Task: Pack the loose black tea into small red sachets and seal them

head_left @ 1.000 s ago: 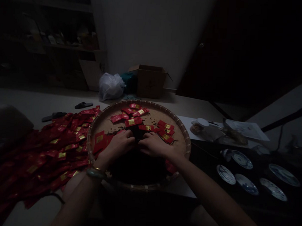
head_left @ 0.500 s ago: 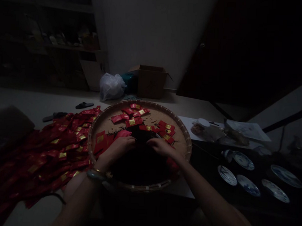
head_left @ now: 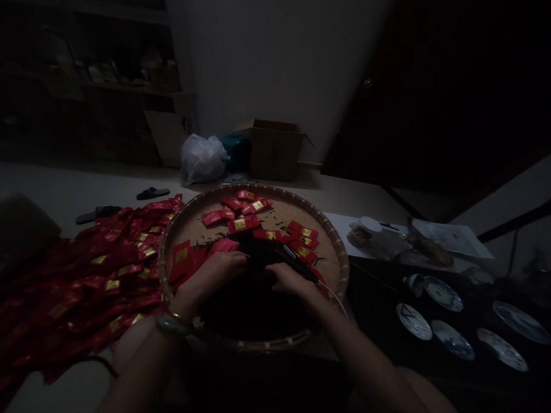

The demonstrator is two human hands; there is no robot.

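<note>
A round woven bamboo tray point(head_left: 331, 233) stands before me with a dark heap of what looks like loose tea leaves point(head_left: 248, 309) in its near half. Over this heap my left hand point(head_left: 220, 270) is closed, its fingertips curled down into shadow. A pinkish-red packet point(head_left: 223, 247) lies just beyond it. Facing it, my right hand point(head_left: 290, 277) is also closed, fingers bent together; whatever they pinch is lost in the dark. Beside the right hand rests a slim black tool point(head_left: 300, 263) with a pale cord point(head_left: 338, 300). Several red packets point(head_left: 244, 223) with gold labels lie in the tray's far half.
A big pile of red packets point(head_left: 103, 278) covers the floor at left. Patterned plates point(head_left: 452, 339) sit on a dark surface at right, below a jar point(head_left: 368, 226) and bags. Behind the tray are a cardboard box point(head_left: 275, 152), a white plastic bag point(head_left: 204, 159) and slippers point(head_left: 152, 193).
The black tool and its cord now show beside my right hand, where only a small pale bit was visible before. Both hands have stayed close to the same place over the heap.
</note>
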